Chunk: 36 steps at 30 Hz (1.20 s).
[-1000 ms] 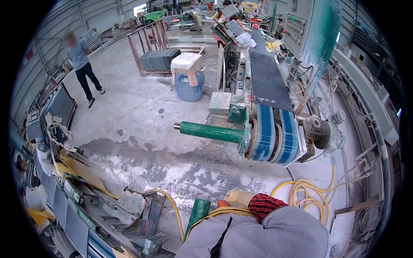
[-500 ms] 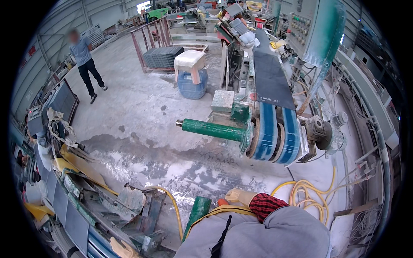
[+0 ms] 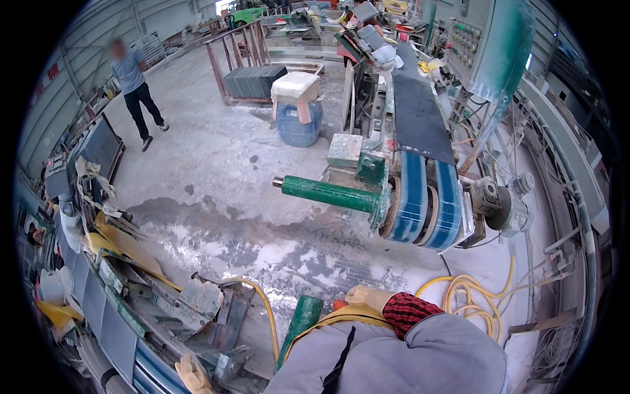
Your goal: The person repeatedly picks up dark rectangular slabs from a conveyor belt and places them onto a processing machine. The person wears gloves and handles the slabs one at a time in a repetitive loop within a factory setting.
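A big workshop hall has a grey concrete floor (image 3: 216, 151), wet and streaked white near the bottom. A blue barrel (image 3: 298, 125) with a white sack on top stands mid-floor, beside a red metal rack (image 3: 246, 62) of dark slabs. Grey walls (image 3: 46, 85) rise at left; daylight comes from the far end.

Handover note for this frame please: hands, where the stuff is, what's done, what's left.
Right hand: in a pale work glove with a red checked cuff, low in the view next to a green pipe. Whether it grips anything cannot be told.
Left hand: not in view.
Things: a yellow hose lies coiled on the wet floor to the right of the hand. The belt machine with a green roller arm stands ahead, nobody touching it. Another person walks at far left.
Done: nothing shows as finished.
Left: machine and hose are untouched.
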Available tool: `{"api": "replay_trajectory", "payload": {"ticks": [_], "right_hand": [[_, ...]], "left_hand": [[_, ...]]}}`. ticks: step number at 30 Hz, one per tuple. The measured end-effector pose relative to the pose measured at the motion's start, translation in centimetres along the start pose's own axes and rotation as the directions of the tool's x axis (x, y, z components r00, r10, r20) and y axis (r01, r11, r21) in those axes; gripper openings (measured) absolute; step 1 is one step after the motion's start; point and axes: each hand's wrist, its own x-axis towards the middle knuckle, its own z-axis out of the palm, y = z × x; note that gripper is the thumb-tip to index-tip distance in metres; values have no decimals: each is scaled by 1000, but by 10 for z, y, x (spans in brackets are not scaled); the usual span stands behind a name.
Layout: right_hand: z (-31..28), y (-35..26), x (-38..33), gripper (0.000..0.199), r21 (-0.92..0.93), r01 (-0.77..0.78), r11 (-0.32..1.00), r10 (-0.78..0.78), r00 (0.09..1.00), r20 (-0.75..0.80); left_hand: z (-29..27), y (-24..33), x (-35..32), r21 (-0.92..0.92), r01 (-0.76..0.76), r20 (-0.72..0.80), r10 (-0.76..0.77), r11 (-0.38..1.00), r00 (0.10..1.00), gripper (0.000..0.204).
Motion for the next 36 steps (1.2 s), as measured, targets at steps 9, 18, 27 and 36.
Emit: {"api": "replay_trajectory", "payload": {"ticks": [9, 18, 27, 36], "right_hand": [[-8, -14, -10, 34, 33, -24, 999, 25, 999, -24], [-9, -12, -11, 33, -23, 59, 998, -58, 998, 40], [-5, -12, -11, 35, -30, 23, 999, -22, 999, 24], [4, -1, 0, 32, 11, 28, 1000, -28, 1000, 9]], "left_hand": [[-2, 19, 5, 96, 255, 127, -266, 962, 956, 21], [-4, 21, 8, 56, 217, 115, -222, 975, 968, 22], [9, -4, 2, 1, 233, 111, -232, 972, 966, 25], [3, 4, 3, 39, 208, 120, -211, 977, 970, 24]]}}
